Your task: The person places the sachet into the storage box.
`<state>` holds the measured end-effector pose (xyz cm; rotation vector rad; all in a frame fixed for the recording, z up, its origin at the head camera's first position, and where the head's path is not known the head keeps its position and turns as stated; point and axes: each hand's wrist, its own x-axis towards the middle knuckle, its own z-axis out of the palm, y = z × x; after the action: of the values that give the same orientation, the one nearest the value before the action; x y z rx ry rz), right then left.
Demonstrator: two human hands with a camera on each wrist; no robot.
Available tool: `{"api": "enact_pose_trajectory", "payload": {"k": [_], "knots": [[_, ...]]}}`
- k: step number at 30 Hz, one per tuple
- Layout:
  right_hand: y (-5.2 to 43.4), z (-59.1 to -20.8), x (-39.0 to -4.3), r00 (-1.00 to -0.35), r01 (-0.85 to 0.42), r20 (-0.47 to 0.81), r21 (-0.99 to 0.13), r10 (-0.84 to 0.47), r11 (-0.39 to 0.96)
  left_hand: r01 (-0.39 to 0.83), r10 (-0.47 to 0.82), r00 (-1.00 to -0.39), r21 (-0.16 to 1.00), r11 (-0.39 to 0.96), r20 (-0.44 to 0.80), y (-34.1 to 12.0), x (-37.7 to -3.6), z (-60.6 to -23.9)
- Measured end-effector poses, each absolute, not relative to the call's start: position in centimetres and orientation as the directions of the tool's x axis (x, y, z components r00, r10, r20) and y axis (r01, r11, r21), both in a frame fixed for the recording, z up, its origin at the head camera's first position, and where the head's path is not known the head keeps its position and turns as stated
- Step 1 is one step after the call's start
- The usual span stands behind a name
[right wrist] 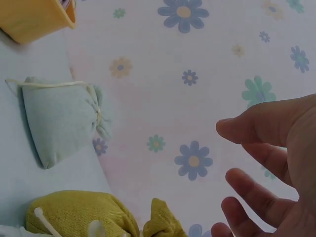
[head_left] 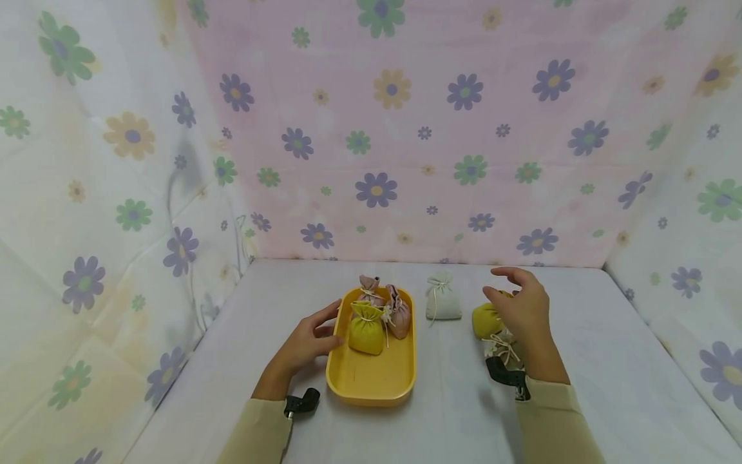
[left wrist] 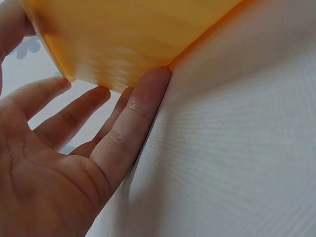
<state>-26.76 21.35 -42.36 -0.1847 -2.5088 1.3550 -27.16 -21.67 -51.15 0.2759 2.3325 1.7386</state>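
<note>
My left hand (head_left: 307, 341) rests against the left side of a yellow tray (head_left: 371, 390), its fairly straight fingers touching the outer wall in the left wrist view. Inside the tray are a yellow-green drawstring pouch (head_left: 366, 335) and two pinkish pouches, one at the back (head_left: 371, 290) and one at the right (head_left: 399, 319). My right hand (head_left: 524, 309) is raised, thumb and fingers spread apart with nothing between them. Below it lie another yellow-green pouch (head_left: 485, 320) and a pale pouch with a cream cord (head_left: 503, 348), partly hidden by the hand and wrist camera.
A pale grey-green pouch (head_left: 443, 303) sits on the white tabletop (head_left: 440, 412), between the tray and the right-hand pouches. Flower-patterned cloth (head_left: 429, 129) encloses the table at the back and both sides.
</note>
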Motion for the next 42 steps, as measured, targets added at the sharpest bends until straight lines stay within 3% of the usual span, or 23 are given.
{"api": "enact_pose_trajectory", "payload": {"k": [22,42], "knots": [[22.7,-44.5,-27.9,-0.958,0.244,-0.108,-0.799,0.267,0.549,0.040,0.311,-0.949,0.964,0.264,-0.046,-21.8,-27.2,-51.1],[22.6,-44.4,-27.5,-0.970,0.154,-0.013,-0.806,0.243,0.572,0.025,0.326,-0.944,0.970,0.242,-0.057,-21.9,-27.2,-51.1]]}}
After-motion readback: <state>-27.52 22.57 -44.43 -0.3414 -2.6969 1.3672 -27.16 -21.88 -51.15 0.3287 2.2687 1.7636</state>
